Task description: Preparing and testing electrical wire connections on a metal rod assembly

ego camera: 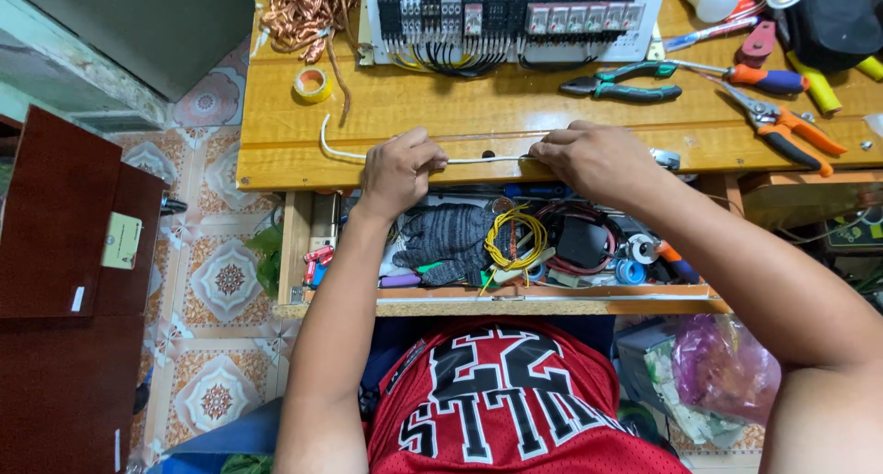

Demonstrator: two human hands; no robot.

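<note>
Both hands stretch a thin white wire (487, 159) along the near edge of the wooden table (478, 115). The left hand (400, 169) has its grip clenched on the wire left of centre; the right hand (593, 157) pinches it further right. Green-handled pliers (621, 81) lie beyond, before a wired terminal panel (515, 14). An open drawer (497, 244) sits below.

Red sleeveless mesh jersey — black lettering, white-edged; arms bare; dark shorts, perhaps.
</note>
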